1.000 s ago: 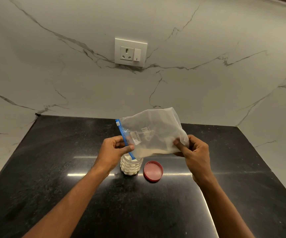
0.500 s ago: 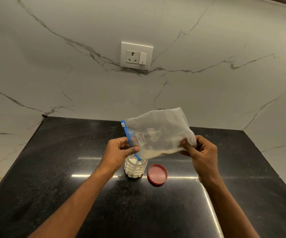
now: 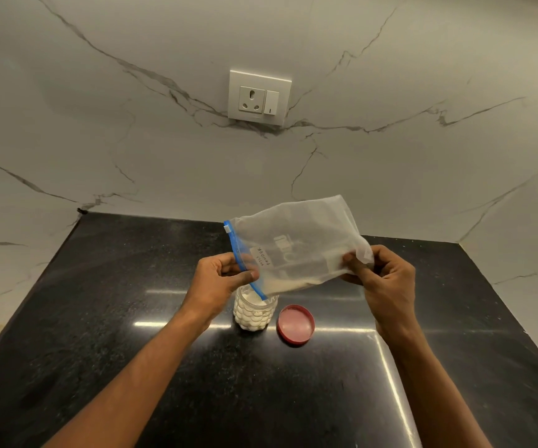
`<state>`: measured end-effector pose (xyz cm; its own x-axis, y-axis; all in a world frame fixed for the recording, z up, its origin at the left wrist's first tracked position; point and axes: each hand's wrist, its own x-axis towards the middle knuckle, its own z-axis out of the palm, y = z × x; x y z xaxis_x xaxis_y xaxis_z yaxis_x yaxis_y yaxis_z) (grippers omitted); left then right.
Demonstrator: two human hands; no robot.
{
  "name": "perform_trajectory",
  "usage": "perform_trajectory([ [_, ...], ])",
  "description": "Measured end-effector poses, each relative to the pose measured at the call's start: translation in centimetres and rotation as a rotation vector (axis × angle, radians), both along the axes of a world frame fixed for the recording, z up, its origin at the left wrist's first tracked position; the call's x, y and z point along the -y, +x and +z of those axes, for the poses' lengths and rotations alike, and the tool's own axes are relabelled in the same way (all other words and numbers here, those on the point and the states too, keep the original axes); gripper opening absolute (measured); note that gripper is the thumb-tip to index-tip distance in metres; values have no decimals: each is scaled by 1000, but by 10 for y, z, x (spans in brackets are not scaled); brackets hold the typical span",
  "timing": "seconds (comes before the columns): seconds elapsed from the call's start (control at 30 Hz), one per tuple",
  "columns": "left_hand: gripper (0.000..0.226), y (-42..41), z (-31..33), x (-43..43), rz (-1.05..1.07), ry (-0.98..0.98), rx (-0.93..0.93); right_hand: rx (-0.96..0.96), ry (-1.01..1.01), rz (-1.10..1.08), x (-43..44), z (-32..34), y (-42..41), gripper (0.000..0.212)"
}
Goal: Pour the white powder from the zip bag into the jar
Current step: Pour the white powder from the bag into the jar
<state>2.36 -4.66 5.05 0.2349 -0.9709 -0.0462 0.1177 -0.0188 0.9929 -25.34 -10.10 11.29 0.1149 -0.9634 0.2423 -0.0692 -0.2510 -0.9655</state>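
Observation:
A clear zip bag (image 3: 296, 247) with a blue zip strip and a small handwritten label is held tilted on its side above the jar. White powder lies along its lower edge, sloping towards the zip corner. That corner dips into the mouth of the clear bubbled jar (image 3: 254, 313), which stands on the counter nearly full of white powder. My left hand (image 3: 221, 281) pinches the bag at the zip strip, just above the jar. My right hand (image 3: 385, 282) grips the bag's bottom corner, held higher than the zip end.
A red lid (image 3: 295, 324) lies on the black stone counter (image 3: 99, 318) just right of the jar. White marble walls close the back and both sides, with a socket plate (image 3: 259, 97) on the back wall.
Both hands and the bag have held the same pouring pose over the jar. The whole scene has shifted slightly in the frame as my head moved.

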Motion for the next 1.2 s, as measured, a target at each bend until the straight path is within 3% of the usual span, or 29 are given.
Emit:
perform_trajectory([
  [0.53,35,3,-12,1,2,44,-5,-96,-109,-47,0,7,8,19],
  [1.2,40,7,-22,-13,42,81,184,-289,-285,-62,-5,21,20,12],
])
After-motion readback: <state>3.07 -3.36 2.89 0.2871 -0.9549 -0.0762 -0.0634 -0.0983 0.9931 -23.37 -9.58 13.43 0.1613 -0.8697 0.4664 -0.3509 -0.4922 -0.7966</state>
